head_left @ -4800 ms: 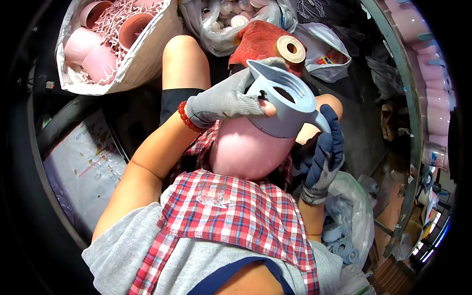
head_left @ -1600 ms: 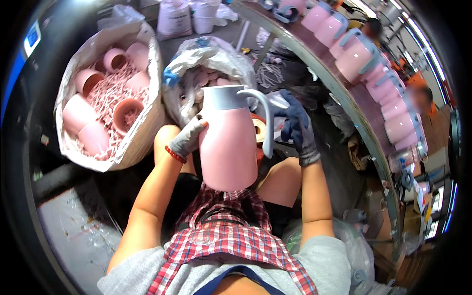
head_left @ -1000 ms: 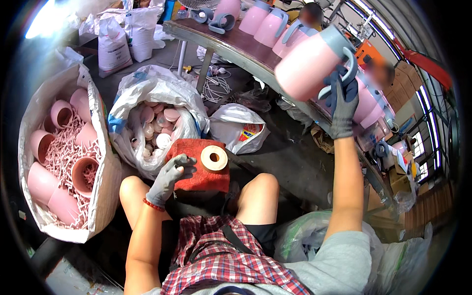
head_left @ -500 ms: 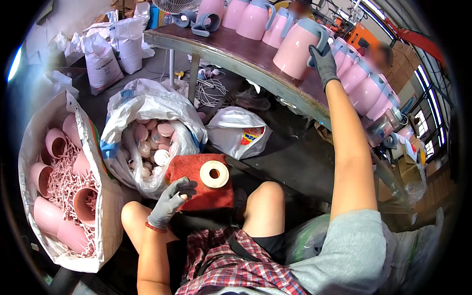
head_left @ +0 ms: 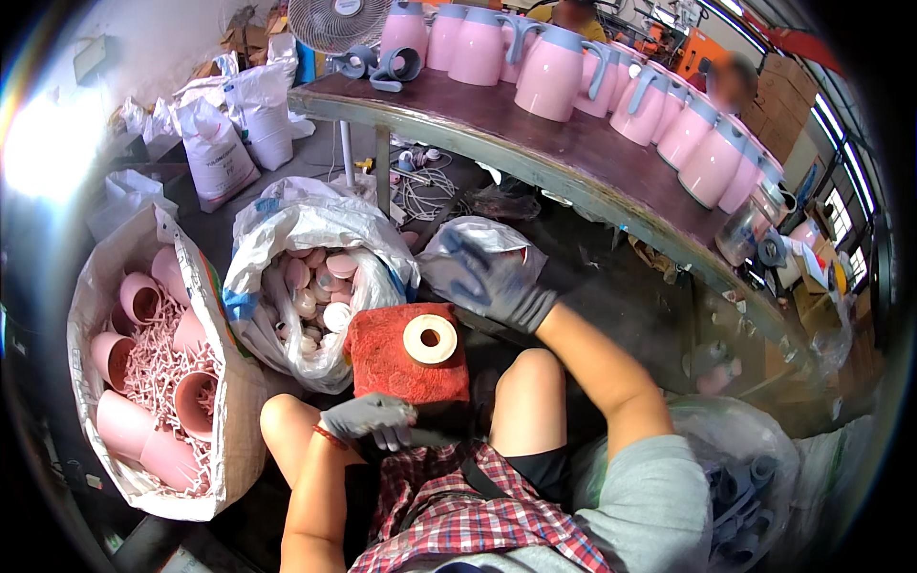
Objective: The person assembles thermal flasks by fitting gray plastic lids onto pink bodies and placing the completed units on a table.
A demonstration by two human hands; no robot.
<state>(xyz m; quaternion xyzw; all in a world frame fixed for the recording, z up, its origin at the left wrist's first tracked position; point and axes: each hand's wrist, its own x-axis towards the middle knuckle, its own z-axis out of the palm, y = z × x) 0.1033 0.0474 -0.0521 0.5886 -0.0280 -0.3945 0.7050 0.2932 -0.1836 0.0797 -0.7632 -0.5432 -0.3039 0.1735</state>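
Both hands (head_left: 371, 418) (head_left: 492, 285) are well apart from the table's (head_left: 449, 116) pink jugs (head_left: 549, 78).

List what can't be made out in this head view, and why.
All in the head view:
Right hand: fingers blurred.
White bag: partly covered by the right hand.
Pink jugs: rear ones partly hidden behind front ones.
Clear plastic bag: partly covered by the grey sleeve.
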